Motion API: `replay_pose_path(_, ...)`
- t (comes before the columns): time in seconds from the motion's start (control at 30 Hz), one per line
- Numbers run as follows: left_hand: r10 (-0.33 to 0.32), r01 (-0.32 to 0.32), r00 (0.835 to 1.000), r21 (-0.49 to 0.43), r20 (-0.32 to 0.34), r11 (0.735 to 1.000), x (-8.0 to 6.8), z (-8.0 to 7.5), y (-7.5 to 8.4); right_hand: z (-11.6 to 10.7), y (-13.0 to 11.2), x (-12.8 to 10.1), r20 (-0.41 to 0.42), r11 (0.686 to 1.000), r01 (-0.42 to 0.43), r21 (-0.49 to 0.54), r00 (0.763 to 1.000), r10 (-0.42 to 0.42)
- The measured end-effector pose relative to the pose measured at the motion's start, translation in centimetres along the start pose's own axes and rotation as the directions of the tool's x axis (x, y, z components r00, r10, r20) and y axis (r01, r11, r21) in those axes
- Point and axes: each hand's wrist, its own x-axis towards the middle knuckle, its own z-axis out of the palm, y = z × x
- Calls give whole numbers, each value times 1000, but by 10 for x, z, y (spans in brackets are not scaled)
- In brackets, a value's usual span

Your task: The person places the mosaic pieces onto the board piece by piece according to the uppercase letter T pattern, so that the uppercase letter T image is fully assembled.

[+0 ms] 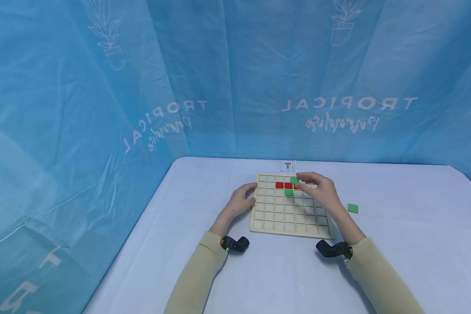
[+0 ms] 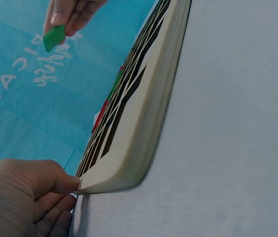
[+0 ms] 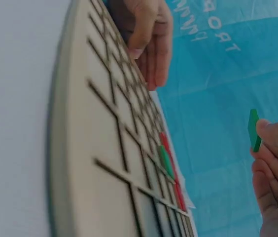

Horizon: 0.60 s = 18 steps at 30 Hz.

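Note:
A pale board (image 1: pixel 268 212) with a square grid lies on the table. A row of red tiles (image 1: pixel 284 185) sits near its far side, partly hidden by the right hand, with a green tile (image 1: pixel 288 192) just below the row. My right hand (image 1: pixel 322 192) pinches another green tile (image 1: pixel 294 180) between thumb and fingers. In both wrist views that held tile (image 3: pixel 254 129) is raised off the board. My left hand (image 1: pixel 239 201) rests at the board's left edge, its thumb (image 2: pixel 55 178) touching the rim and the other fingers loosely bent beside it.
One loose green tile (image 1: pixel 353 208) lies on the white tabletop (image 1: pixel 408 218), right of the board. A small card (image 1: pixel 288 166) with a printed grid pattern lies behind the board. Blue curtains (image 1: pixel 259 78) hang behind and to the left.

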Motion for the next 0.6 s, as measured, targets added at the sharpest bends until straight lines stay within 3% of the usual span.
replay_pose_path(0.23,0,0,1000,5,-11,1000,1,1,-1,10,13,-1,24,1000,1,-21,1000,-1)
replay_pose_path(0.43,11,-11,1000,3,-11,1000,2,1,-2,15,21,-5,70,1000,-18,20,997,16)
replay_pose_path(0.6,6,-6,1000,3,-8,1000,1,1,-2,21,31,-8,120,1000,-9,-26,993,12)
